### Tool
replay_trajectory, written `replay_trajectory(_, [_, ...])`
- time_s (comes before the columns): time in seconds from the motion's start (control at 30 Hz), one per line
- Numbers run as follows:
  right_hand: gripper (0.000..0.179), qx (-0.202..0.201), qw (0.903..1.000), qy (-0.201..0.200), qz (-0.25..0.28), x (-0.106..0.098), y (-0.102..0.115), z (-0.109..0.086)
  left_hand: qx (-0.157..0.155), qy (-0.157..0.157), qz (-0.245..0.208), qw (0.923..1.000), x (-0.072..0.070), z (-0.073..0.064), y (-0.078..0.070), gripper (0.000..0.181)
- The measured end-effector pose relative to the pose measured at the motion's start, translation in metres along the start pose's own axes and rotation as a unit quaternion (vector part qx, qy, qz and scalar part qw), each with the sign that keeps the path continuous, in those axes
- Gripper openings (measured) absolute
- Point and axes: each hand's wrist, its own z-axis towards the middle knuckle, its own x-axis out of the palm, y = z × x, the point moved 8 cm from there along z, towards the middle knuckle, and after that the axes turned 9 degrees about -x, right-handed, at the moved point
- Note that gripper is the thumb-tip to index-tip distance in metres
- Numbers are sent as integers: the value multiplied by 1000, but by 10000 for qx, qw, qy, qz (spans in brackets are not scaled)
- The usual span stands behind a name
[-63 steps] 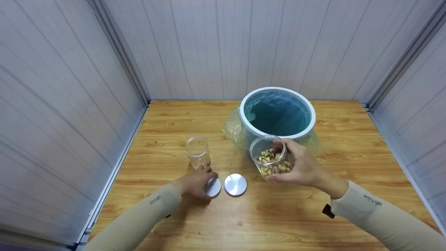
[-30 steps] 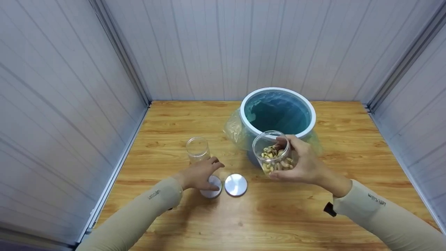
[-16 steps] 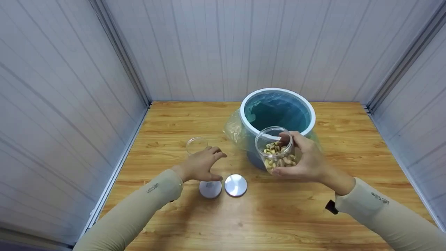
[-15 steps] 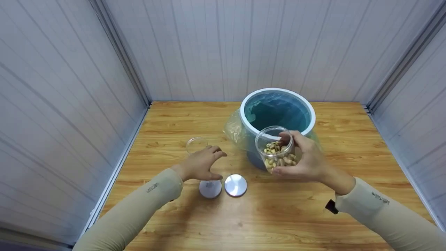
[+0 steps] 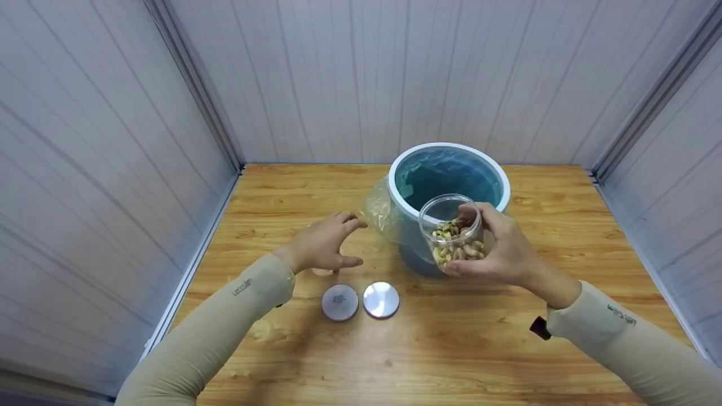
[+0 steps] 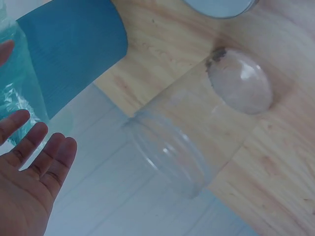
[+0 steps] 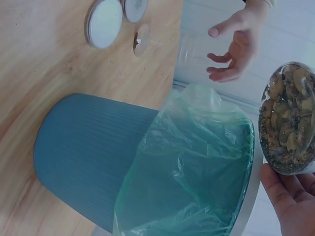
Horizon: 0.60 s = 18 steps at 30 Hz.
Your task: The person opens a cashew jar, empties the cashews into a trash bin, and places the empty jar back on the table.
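Note:
My right hand (image 5: 505, 245) grips a clear plastic jar of nuts (image 5: 458, 248), lidless and slightly tilted, just over the bin's near rim. Through its wall in the right wrist view, nuts (image 7: 290, 113) lie against the bottom with dark crumbs. My left hand (image 5: 321, 245) hovers with fingers and thumb spread, holding nothing. Below it stands a second clear jar (image 6: 241, 81), upright and open-topped, with a few dark bits at its base. The hand hides most of this jar in the head view. In the left wrist view, fingers (image 6: 39, 147) are apart from it.
A blue bin (image 7: 93, 152) with a white rim and a green plastic bag (image 7: 192, 172) lining it stands at the back right of the wooden table (image 5: 428, 361). Two round lids, one printed (image 5: 340, 303) and one shiny (image 5: 381, 300), lie side by side in front. Panel walls enclose the table.
My left hand has lifted off the printed lid and moved up and away, over the standing jar. My right hand has raised the nut jar a little, up and right towards the bin opening.

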Motion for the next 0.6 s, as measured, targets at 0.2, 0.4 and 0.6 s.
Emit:
replay_trajectory(0.2, [92, 213, 9998, -66, 15, -7, -2, 2, 147, -212, -135, 9996, -16, 6, -4, 76])
replay_trajectory(0.4, [92, 260, 9995, -138, -82, -15, -2, 6, 181, -430, -163, 9988, -32, 12, -9, 75])
replay_trajectory(0.6, [90, 296, 9992, -174, -211, -21, -3, 9, 113, -639, -99, 9978, -46, 18, -11, 74])
